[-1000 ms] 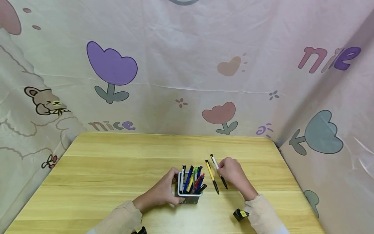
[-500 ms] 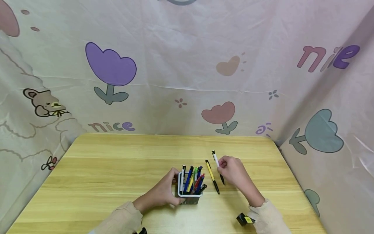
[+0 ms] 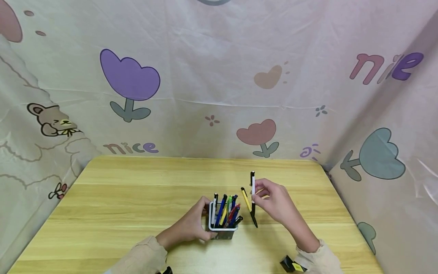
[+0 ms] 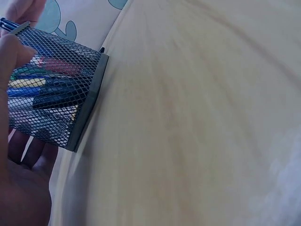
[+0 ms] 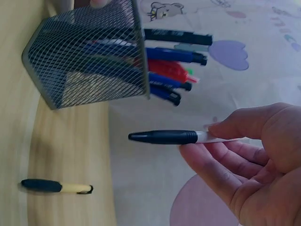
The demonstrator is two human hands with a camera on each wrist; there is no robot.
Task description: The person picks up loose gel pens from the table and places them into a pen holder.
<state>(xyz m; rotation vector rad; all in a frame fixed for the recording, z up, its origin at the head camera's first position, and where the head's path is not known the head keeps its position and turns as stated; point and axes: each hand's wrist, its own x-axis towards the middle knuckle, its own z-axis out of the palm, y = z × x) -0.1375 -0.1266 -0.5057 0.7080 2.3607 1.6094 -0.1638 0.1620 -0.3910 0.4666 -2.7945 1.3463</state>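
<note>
A black mesh pen holder [image 3: 221, 233] stands on the table with several pens [image 3: 224, 211] leaning in it. My left hand [image 3: 189, 222] grips it from the left, thumb at the near side and fingers round the back; the left wrist view shows the mesh wall [image 4: 56, 89] between them. To the right of the holder, my right hand [image 3: 275, 199] pinches a white pen [image 3: 253, 188] with a black grip, held upright, black tip [image 5: 162, 137] down and off the table. A yellow pen [image 3: 246, 199] with a black grip lies on the table, partly behind the white one.
The wooden table [image 3: 137, 190] reaches back to a patterned cloth wall [image 3: 191, 76], with cloth on both sides as well. A black wrist camera [image 3: 288, 263] sits by the right sleeve.
My right hand has lifted the white pen off the table and turned it upright, moving it slightly left towards the yellow pen. My left hand stays on the pen holder.
</note>
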